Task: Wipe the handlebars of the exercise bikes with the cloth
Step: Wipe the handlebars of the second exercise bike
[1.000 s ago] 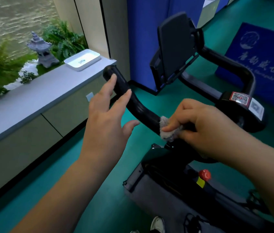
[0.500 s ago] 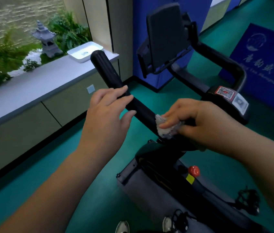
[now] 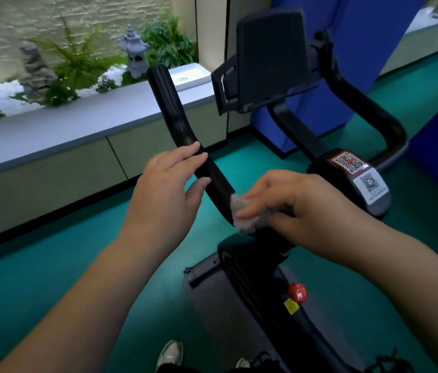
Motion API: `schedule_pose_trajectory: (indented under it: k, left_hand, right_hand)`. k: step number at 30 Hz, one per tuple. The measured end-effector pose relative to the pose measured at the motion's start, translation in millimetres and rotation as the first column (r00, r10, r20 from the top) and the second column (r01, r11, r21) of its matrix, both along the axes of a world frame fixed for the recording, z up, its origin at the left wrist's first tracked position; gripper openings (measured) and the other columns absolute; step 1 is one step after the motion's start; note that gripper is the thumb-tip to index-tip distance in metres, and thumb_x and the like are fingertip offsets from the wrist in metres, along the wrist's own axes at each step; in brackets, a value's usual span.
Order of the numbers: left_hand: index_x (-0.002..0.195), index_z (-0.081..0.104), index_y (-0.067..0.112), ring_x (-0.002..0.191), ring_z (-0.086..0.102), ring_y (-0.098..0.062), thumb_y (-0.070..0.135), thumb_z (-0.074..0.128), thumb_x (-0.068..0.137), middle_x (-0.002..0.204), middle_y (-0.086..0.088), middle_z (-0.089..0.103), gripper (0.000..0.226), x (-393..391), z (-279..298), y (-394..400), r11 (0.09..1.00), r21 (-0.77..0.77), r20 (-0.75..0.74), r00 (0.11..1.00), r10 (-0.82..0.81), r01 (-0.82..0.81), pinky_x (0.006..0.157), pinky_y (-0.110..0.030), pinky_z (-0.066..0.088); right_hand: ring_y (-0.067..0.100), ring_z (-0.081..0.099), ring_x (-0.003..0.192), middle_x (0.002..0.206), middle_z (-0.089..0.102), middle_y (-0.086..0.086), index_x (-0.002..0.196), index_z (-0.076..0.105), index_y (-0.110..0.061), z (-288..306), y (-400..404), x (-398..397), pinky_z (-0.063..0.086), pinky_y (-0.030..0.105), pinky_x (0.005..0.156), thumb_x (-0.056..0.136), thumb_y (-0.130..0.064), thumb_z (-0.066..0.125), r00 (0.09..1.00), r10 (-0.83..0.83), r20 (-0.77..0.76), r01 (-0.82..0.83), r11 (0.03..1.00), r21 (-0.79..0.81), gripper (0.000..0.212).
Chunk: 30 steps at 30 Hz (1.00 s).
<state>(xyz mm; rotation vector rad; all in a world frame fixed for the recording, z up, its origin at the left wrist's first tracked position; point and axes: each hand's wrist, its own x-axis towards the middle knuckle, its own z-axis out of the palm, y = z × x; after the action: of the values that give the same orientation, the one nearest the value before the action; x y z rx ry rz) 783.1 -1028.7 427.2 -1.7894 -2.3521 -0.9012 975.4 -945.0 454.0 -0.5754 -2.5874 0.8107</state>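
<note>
The grey cloth is pinched on the left handlebar by the right hand; the left hand is laid loosely spread, so the upper grip may be missed.

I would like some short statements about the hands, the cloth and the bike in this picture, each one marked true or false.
1. The right hand presses the grey cloth on the left handlebar. True.
2. The left hand holds the cloth. False: its straight fingers rest on the bar, with no cloth.
3. A red knob sits on the bike frame. True.
4. The floor is grey. False: it is green.
</note>
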Motion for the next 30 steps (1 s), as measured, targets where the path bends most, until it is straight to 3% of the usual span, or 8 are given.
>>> schedule_pose_trajectory:
  k: [5, 8, 12, 14, 18, 23, 28, 30]
  left_hand:
    - [0.130, 0.055, 0.025, 0.126, 0.039, -0.009, 0.029, 0.055, 0.091, 0.138, 0.015, 0.048, 0.040, 17, 1, -9, 0.999, -0.023, -0.001, 0.999, 0.039, -0.039, 0.102, -0.016, 0.020]
    - [0.129, 0.057, 0.023, 0.125, 0.040, -0.011, 0.029, 0.056, 0.090, 0.137, 0.013, 0.049, 0.039, 22, 0, -12, 0.999, -0.033, 0.000, 0.999, 0.038, -0.038, 0.101, -0.014, 0.019]
    - [0.125, 0.060, 0.023, 0.122, 0.041, -0.014, 0.031, 0.054, 0.090, 0.135, 0.012, 0.052, 0.036, 23, 3, -10, 0.999, -0.053, -0.034, 0.999, -0.003, 0.001, 0.100, -0.016, 0.018]
    - [0.122, 0.062, 0.022, 0.121, 0.042, -0.017, 0.031, 0.054, 0.090, 0.133, 0.011, 0.054, 0.034, 23, 5, -7, 0.998, -0.056, -0.049, 0.999, -0.020, 0.017, 0.100, -0.017, 0.019]
    - [0.118, 0.064, 0.024, 0.120, 0.041, -0.017, 0.033, 0.052, 0.091, 0.129, 0.012, 0.056, 0.032, 23, 7, -4, 0.998, -0.057, -0.051, 0.998, -0.033, 0.030, 0.099, -0.017, 0.019]
    - [0.113, 0.067, 0.023, 0.114, 0.043, -0.018, 0.031, 0.053, 0.091, 0.124, 0.010, 0.060, 0.028, 23, 5, 0, 0.999, -0.033, -0.065, 0.998, -0.013, 0.011, 0.096, -0.013, 0.017]
    - [0.114, 0.067, 0.022, 0.113, 0.042, -0.021, 0.033, 0.052, 0.091, 0.125, 0.008, 0.060, 0.029, 31, 5, 0, 0.999, -0.045, -0.110, 0.994, -0.020, 0.015, 0.097, -0.019, 0.020]
    - [0.115, 0.067, 0.022, 0.113, 0.042, -0.022, 0.034, 0.051, 0.091, 0.126, 0.007, 0.060, 0.031, 31, 6, 0, 0.998, -0.061, -0.133, 0.991, -0.030, 0.022, 0.097, -0.022, 0.023]
  right_hand:
    - [0.003, 0.062, 0.091, 0.097, 0.067, -0.006, 0.094, 0.076, -0.021, -7, 2, 12, 0.048, 0.017, 0.085, 0.073, 0.004, 0.069, 0.999, 0.002, -0.054, 0.001, 0.998, 0.057, 0.033]
    - [0.005, 0.058, 0.093, 0.100, 0.066, -0.003, 0.101, 0.074, -0.017, -14, -11, -9, 0.046, 0.017, 0.084, 0.075, -0.018, 0.074, 0.990, -0.034, -0.134, 0.042, 0.998, 0.052, 0.026]
    - [0.009, 0.056, 0.094, 0.101, 0.065, -0.002, 0.105, 0.073, -0.018, -23, -20, -2, 0.044, 0.019, 0.084, 0.075, -0.044, 0.067, 0.987, -0.086, -0.136, 0.104, 0.985, 0.134, 0.041]
    - [0.015, 0.059, 0.095, 0.100, 0.066, -0.001, 0.104, 0.073, -0.018, -27, -18, 9, 0.046, 0.026, 0.085, 0.081, -0.038, 0.060, 0.978, -0.122, -0.171, 0.151, 0.974, 0.169, 0.033]
    - [0.020, 0.062, 0.096, 0.102, 0.065, 0.000, 0.099, 0.075, -0.015, -35, -17, 35, 0.051, 0.037, 0.080, 0.081, -0.022, 0.067, 0.953, -0.219, -0.209, 0.253, 0.955, 0.153, 0.021]
    - [0.016, 0.056, 0.096, 0.099, 0.064, -0.001, 0.088, 0.074, -0.015, -38, -28, 22, 0.045, 0.024, 0.085, 0.077, -0.040, 0.067, 0.924, -0.286, -0.255, 0.326, 0.936, 0.131, 0.028]
    - [0.016, 0.057, 0.097, 0.099, 0.066, -0.001, 0.086, 0.075, -0.012, -43, -27, 26, 0.044, 0.025, 0.089, 0.080, -0.020, 0.071, 0.901, -0.301, -0.313, 0.371, 0.908, 0.194, 0.011]
    - [0.014, 0.057, 0.101, 0.103, 0.067, -0.003, 0.091, 0.075, -0.013, -43, -15, 48, 0.044, 0.025, 0.094, 0.081, -0.017, 0.072, 0.866, -0.394, -0.308, 0.461, 0.866, 0.191, 0.012]
